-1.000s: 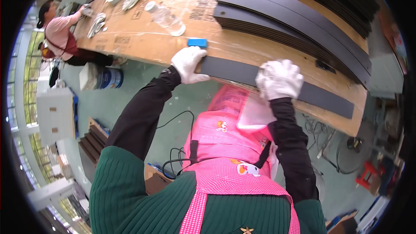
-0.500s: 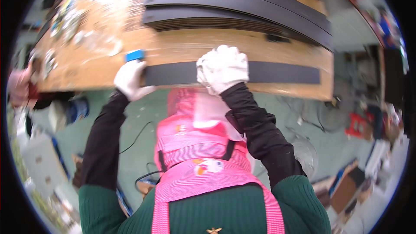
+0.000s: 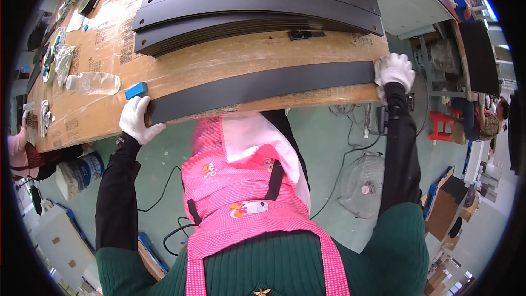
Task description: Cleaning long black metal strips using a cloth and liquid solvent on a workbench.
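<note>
A long black flat strip [image 3: 257, 89] lies along the near edge of the cardboard-covered table [image 3: 219, 60]. My left hand [image 3: 136, 119], in a white glove, grips the strip's left end. At the table's right corner my gloved right hand [image 3: 394, 69] grips the right end. A small blue block [image 3: 136, 90] rests on the cardboard just above my left hand. Behind the strip sits a stack of several similar black strips [image 3: 257, 8].
A clear plastic bottle [image 3: 93, 83] lies left on the table, with tape rolls and small items [image 3: 57, 60] beyond. Another person [image 3: 24, 156] sits at the left edge. Below are a bucket [image 3: 82, 172], a floor fan [image 3: 364, 183], cables and a red stool [image 3: 442, 123].
My right hand slid from the strip's middle out to its right end. My left hand stayed on the left end. The view swung so the table now lies level.
</note>
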Demonstrator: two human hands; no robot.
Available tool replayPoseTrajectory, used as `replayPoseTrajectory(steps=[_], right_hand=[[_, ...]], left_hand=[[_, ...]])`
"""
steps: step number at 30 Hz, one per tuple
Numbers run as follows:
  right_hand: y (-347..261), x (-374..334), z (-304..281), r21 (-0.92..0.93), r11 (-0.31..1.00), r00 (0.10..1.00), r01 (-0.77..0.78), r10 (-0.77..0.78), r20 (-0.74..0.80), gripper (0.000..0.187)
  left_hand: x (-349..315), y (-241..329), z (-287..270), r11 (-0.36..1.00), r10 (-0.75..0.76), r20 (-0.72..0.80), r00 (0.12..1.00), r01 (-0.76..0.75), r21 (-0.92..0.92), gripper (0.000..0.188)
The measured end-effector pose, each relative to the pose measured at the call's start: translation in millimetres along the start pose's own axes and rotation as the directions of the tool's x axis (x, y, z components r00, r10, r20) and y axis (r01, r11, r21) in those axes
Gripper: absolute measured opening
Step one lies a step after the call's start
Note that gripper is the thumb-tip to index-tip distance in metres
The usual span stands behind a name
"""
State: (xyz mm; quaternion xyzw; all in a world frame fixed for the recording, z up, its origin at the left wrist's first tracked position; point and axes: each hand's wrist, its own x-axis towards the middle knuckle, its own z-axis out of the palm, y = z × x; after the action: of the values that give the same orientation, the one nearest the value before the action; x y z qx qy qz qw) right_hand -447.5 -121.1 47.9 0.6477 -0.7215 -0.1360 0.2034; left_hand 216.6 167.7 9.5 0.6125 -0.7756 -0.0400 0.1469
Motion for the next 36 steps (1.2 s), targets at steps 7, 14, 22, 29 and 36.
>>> replayPoseTrajectory(steps=[7, 14, 22, 29, 36], right_hand=[[-28.4, -76.8, 5.7, 0.293, 0.781, 0.759, 0.551, -0.324, -0.565, 0.022], [-133.7, -148.6, -32.9, 0.314, 0.700, 0.684, 0.642, -0.336, -0.647, 0.031], [-316.4, -256.1, -144.2, 0.479, 0.267, 0.548, 0.836, -0.383, -0.744, 0.055], [-408.5, -290.1, -209.1, 0.575, -0.008, 0.492, 0.818, -0.509, -0.707, 0.033], [-370.3, -266.1, -212.8, 0.623, -0.080, 0.442, 0.778, -0.635, -0.634, 0.029]], left_hand=[[10.0, 1.2, 2.2, 0.998, 0.052, -0.037, 0.998, -0.053, -0.028, 0.084], [4.3, -1.6, -2.3, 0.996, 0.084, -0.080, 0.993, -0.086, -0.011, 0.083], [-0.5, -0.8, -8.3, 0.998, 0.053, -0.065, 0.996, -0.055, -0.030, 0.079], [12.3, -9.7, 8.4, 0.992, 0.110, -0.047, 0.993, -0.113, -0.059, 0.058], [-2.6, -7.7, 3.0, 0.999, 0.046, -0.039, 0.998, -0.047, -0.025, 0.072]])
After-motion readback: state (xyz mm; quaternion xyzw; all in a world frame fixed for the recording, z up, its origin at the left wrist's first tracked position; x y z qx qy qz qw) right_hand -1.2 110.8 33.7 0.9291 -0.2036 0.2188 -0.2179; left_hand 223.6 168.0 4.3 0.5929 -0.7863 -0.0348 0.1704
